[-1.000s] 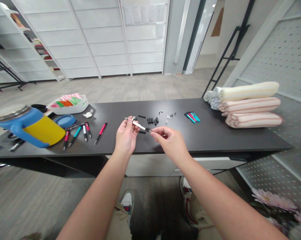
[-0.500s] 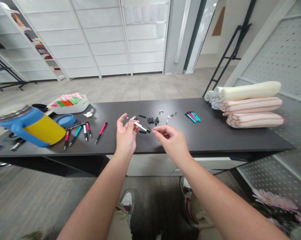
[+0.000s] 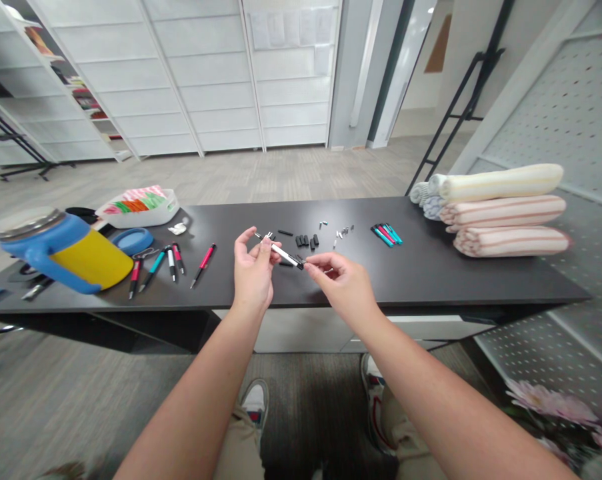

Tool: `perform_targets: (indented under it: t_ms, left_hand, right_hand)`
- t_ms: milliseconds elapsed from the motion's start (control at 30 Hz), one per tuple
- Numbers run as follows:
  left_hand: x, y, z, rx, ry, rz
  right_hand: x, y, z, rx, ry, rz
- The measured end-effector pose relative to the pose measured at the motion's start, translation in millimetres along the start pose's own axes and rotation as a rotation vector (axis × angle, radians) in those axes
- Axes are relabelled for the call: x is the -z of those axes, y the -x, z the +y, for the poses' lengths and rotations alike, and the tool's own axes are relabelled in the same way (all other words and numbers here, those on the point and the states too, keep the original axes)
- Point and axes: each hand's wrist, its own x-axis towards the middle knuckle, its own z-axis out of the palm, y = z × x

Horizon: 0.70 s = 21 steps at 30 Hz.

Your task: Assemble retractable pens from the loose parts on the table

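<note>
My left hand (image 3: 253,273) pinches a white and black pen (image 3: 283,253) near its clip end, holding it over the black table (image 3: 431,273). My right hand (image 3: 341,283) is closed in a pinch at the pen's black tip end, and a thin metal part shows under its fingers. Just behind the hands lie several short black pen pieces (image 3: 305,241) and small metal parts (image 3: 341,233).
Several red, teal and black pens (image 3: 168,261) lie left of the hands, and a few more pens (image 3: 385,234) to the right. A blue and yellow jug (image 3: 61,252), a blue lid (image 3: 133,240) and a white tray (image 3: 138,208) stand at left. Rolled towels (image 3: 501,210) are stacked at right.
Both hands have shifted slightly up and forward with the pen. My right fingertips have closed in on the pen's black tip.
</note>
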Motion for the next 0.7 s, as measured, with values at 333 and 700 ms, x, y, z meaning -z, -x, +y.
perform_targets:
  t_ms: [333, 700]
  left_hand:
    - [-1.2, 7.3, -4.4, -0.088, -0.201, -0.135]
    - [1.4, 4.9, -6.5, -0.047, -0.144, -0.155]
  right_hand:
    - [-1.2, -6.4, 12.4, -0.014, 0.045, -0.014]
    - [-1.2, -6.7, 15.0, 0.003, 0.029, -0.017]
